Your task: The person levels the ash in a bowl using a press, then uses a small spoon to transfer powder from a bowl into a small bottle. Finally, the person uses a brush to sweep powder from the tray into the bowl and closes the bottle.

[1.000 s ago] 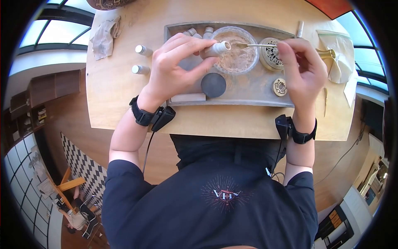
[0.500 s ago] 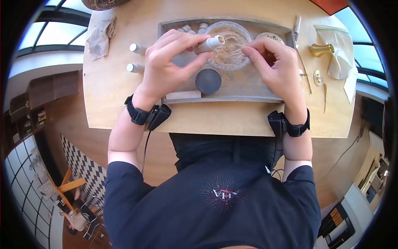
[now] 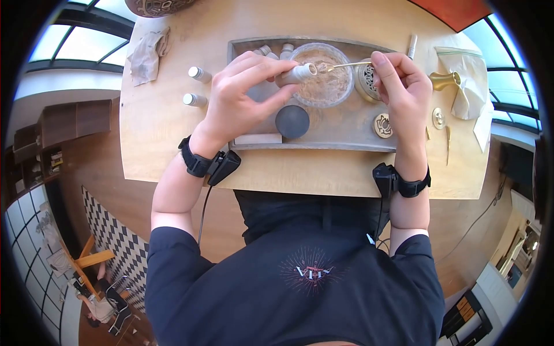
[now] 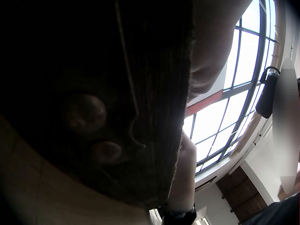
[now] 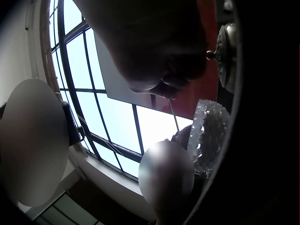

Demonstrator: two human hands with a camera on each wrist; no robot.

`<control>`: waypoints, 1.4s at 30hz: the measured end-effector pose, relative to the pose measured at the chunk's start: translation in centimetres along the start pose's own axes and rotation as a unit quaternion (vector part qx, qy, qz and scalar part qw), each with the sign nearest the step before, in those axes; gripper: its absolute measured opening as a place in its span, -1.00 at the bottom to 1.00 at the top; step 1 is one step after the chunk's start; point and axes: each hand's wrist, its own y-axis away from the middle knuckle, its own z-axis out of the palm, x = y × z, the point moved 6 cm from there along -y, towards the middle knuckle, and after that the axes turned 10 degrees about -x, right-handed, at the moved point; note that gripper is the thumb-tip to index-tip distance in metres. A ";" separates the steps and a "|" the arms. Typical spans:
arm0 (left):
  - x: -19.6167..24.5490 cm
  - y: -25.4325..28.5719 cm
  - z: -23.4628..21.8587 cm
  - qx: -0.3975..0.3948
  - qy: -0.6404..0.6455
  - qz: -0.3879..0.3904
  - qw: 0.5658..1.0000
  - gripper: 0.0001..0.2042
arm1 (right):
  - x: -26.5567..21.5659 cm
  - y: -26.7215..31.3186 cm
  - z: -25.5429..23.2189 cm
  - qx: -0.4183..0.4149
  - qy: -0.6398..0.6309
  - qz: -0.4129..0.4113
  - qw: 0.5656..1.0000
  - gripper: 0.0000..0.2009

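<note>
In the head view my left hand (image 3: pixel 236 95) grips a small white bottle (image 3: pixel 299 74) tilted on its side, its uncapped mouth facing right. My right hand (image 3: pixel 404 92) pinches the thin handle of a small brass spoon (image 3: pixel 352 64). The spoon's tip is just right of the bottle's mouth, above a clear bowl (image 3: pixel 324 106) of pale brownish powder. From below, in the right wrist view, the right hand (image 5: pixel 168 70) shows with the thin handle (image 5: pixel 174 115) slanting toward the bowl's scalloped side (image 5: pixel 201 136). Darkness hides most of the left wrist view.
The bowl stands in a grey tray (image 3: pixel 340 135) with a dark disc (image 3: pixel 292 122), an openwork brass burner (image 3: pixel 365 82) and a round brass piece (image 3: pixel 382 126). Two white bottles (image 3: pixel 199 74) stand left. A brass vase (image 3: pixel 444 81) and crumpled cloth (image 3: pixel 148 55) lie on the table (image 3: pixel 173 155).
The right hand moved left and down with the spoon over the bowl's powder, then back up to the right, its tip now beside the bottle's mouth. The left hand keeps its hold.
</note>
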 end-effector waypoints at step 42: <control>0.3 -0.1 0.0 -0.013 -0.006 0.019 1.000 -0.62 | -5.0 2.4 2.3 -0.005 0.296 -0.379 0.877 -0.84</control>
